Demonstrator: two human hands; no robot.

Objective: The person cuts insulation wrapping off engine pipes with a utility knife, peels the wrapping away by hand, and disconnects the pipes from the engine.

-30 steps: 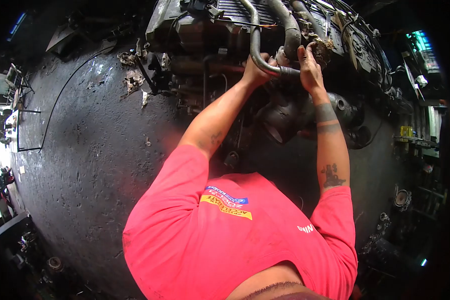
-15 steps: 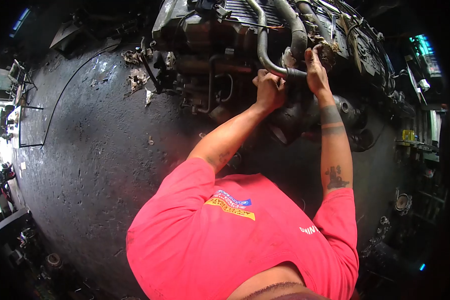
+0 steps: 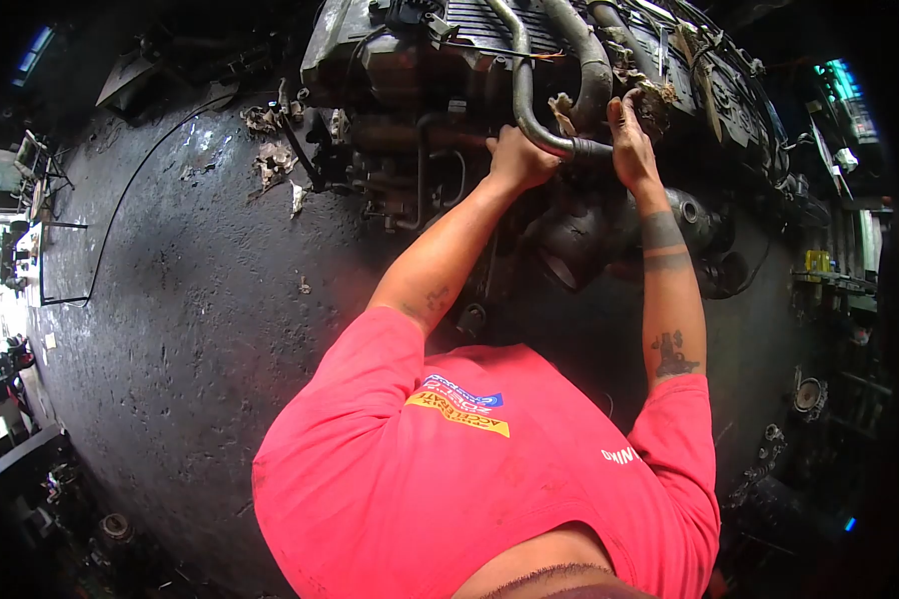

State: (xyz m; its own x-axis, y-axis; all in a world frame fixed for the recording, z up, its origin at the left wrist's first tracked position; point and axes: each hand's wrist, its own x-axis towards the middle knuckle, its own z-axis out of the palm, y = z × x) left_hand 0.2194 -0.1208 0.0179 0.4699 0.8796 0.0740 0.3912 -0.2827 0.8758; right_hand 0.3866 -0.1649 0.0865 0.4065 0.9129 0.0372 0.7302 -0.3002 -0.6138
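Note:
My left hand [image 3: 522, 160] is up against the engine's side, beside the bent metal pipe [image 3: 525, 95]. Its back faces me with one digit sticking out to the left; the other fingers are hidden, so what they touch cannot be seen. My right hand [image 3: 633, 145] is held upright at the lower end of that pipe, fingers stretched upward and the palm side against the pipe end. Torn brownish material [image 3: 657, 105] hangs just right of its fingertips. A second, thicker pipe [image 3: 593, 75] runs down between the hands, with a ragged pale scrap [image 3: 562, 112] beside it.
The large engine [image 3: 400, 65] fills the top middle, with loose wiring on its right. Below the hands sits a dark rounded housing [image 3: 574, 240]. Torn scraps [image 3: 274, 165] lie on the dark floor [image 3: 200, 299]. A thin black cable [image 3: 120, 215] curves across the left.
My left hand has shifted left and slightly up, from a closed grip by the pale scrap to farther along the engine's side. My right hand has stayed in place.

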